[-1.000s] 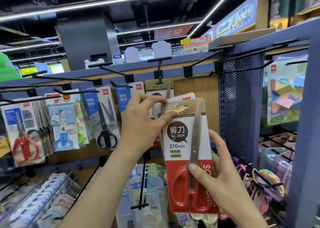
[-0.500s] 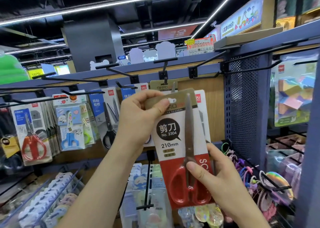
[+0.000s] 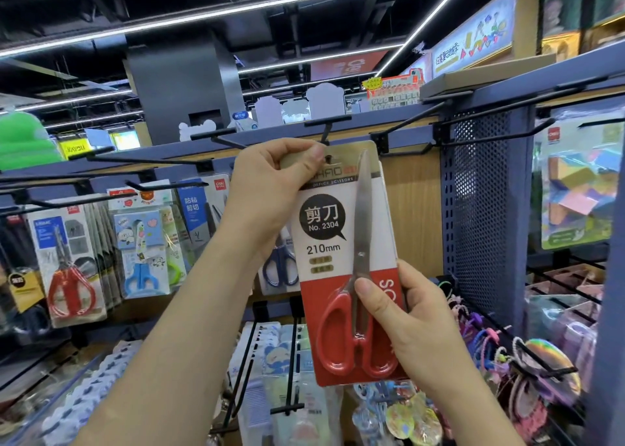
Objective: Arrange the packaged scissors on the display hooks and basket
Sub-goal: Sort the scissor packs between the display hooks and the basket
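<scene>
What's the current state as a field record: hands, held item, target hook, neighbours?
left hand: pinches the pack's top-left corner
right hand: thumb on the front just above the handles, fingers behind
held item: red-handled scissors pack, No. 2304, 210mm, roughly upright
target: black display hook at the pack's top edge; cannot tell if it is threaded
neighbours: blue-handled scissors pack hanging behind the left wrist; children's scissors pack further left
</scene>
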Action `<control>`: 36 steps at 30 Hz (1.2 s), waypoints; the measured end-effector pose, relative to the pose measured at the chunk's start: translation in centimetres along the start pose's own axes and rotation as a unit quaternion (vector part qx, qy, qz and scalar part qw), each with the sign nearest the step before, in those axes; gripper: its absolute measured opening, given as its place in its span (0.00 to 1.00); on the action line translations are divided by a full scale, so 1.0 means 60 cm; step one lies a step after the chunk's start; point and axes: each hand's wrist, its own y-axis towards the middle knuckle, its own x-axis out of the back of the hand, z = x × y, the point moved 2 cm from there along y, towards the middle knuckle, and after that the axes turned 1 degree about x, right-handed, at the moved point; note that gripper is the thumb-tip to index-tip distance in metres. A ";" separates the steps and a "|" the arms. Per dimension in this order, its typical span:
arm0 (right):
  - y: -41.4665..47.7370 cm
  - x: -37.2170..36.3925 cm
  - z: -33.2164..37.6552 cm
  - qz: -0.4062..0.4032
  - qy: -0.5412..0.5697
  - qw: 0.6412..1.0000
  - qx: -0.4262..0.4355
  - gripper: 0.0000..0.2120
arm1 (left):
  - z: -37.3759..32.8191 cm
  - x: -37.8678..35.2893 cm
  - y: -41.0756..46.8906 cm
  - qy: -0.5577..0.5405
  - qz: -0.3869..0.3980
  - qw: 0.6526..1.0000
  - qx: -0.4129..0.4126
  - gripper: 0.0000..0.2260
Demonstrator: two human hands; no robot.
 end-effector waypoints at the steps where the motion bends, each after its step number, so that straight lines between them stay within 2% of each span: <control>1: 0.000 -0.001 -0.002 -0.004 0.003 1.000 -0.005 0.07 | 0.000 -0.001 0.004 0.009 0.003 1.000 0.007 0.02; 7: 0.005 -0.010 -0.015 -0.021 0.013 0.999 -0.031 0.08 | 0.014 -0.004 0.010 0.022 0.006 0.996 0.082 0.05; 12: 0.010 -0.011 -0.019 -0.044 -0.021 0.998 -0.031 0.09 | 0.051 0.014 -0.076 0.060 0.055 0.994 0.070 0.37; 14: 0.010 -0.003 -0.019 -0.066 -0.072 0.995 -0.014 0.12 | 0.071 0.019 -0.104 0.073 0.073 0.992 0.069 0.42; 16: 0.011 0.019 -0.022 -0.112 -0.142 0.983 0.006 0.14 | 0.085 0.029 -0.101 0.080 0.046 0.993 0.068 0.41; 19: 0.010 0.051 -0.022 -0.161 -0.198 0.967 0.027 0.02 | 0.109 0.034 -0.078 0.100 0.000 0.992 0.073 0.38; 21: 0.008 0.070 -0.021 -0.179 -0.230 0.956 0.040 0.11 | 0.135 0.034 -0.057 0.123 -0.022 0.990 0.070 0.36; 24: 0.000 0.092 -0.014 -0.182 -0.240 0.953 0.032 0.23 | 0.183 0.032 -0.008 0.215 -0.052 0.974 0.054 0.35; 26: -0.005 0.100 -0.012 -0.169 -0.206 0.964 0.012 0.33 | 0.203 0.025 0.020 0.266 -0.054 0.962 0.035 0.35; 28: -0.007 0.103 -0.014 -0.159 -0.148 0.976 -0.010 0.38 | 0.213 0.017 0.036 0.312 -0.058 0.948 0.018 0.35; 30: -0.010 0.105 -0.019 -0.151 -0.123 0.980 -0.032 0.33 | 0.228 0.011 0.049 0.329 -0.065 0.942 0.012 0.34; 33: -0.014 0.110 -0.030 -0.140 -0.109 0.983 -0.049 0.20 | 0.242 0.003 0.061 0.309 -0.069 0.948 0.020 0.34; 36: -0.021 0.113 -0.029 -0.136 -0.076 0.986 -0.063 0.15 | 0.240 0.000 0.057 0.352 -0.060 0.934 0.001 0.33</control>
